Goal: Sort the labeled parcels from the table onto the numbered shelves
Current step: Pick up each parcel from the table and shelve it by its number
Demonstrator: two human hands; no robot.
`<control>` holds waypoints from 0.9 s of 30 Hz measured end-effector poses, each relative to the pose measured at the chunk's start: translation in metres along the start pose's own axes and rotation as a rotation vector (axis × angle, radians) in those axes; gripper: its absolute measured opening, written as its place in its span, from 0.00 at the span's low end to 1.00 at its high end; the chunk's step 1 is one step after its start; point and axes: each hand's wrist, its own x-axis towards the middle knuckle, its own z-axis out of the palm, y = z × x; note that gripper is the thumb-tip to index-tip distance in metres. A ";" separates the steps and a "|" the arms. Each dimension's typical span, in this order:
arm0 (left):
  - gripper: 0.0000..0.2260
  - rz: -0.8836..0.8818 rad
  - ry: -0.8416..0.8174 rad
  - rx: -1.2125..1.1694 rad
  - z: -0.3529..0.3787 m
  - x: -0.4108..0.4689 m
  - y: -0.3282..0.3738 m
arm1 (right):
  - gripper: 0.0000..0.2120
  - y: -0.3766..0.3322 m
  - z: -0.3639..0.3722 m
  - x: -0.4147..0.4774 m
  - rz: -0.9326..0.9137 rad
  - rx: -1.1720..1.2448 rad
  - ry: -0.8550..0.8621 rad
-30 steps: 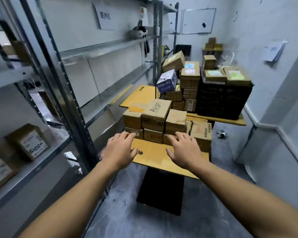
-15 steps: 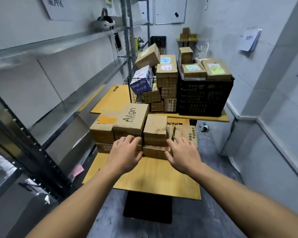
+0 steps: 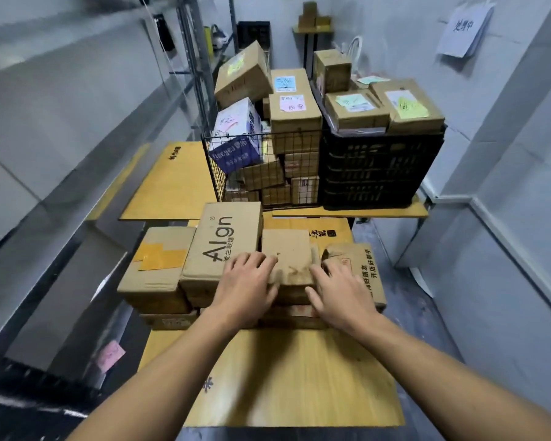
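**Both grips on a plain parcel atop the near stack**

The small plain parcel point(image 3: 285, 249) sits on top of the stack of boxes on the near bench point(image 3: 299, 377). The left grip point(image 3: 248, 288) lies over its top left corner, thumb at the front face. The right grip point(image 3: 341, 297) meets its right side, thumb also at the front. The fingers of both are lightly bent and blurred, so I cannot tell whether either has closed round the parcel or only touches it.

Just left of the parcel is a larger Align box point(image 3: 226, 240), then a yellow-taped box point(image 3: 159, 265). To the right is a printed box point(image 3: 363, 275). On the far bench point(image 3: 363, 213), a wire basket point(image 3: 210, 167) and a black crate point(image 3: 372, 173) hold labelled parcels. Metal shelves point(image 3: 77, 186) run along the left.
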 end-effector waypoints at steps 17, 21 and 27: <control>0.17 -0.134 0.075 0.039 0.026 0.007 0.016 | 0.25 -0.002 0.041 0.050 0.214 0.811 -0.100; 0.19 -0.205 0.081 0.026 0.026 0.001 0.022 | 0.23 -0.001 0.043 0.049 0.286 0.974 -0.087; 0.22 -0.257 0.085 -0.049 0.028 0.000 0.031 | 0.21 0.004 0.035 0.043 0.328 1.299 -0.060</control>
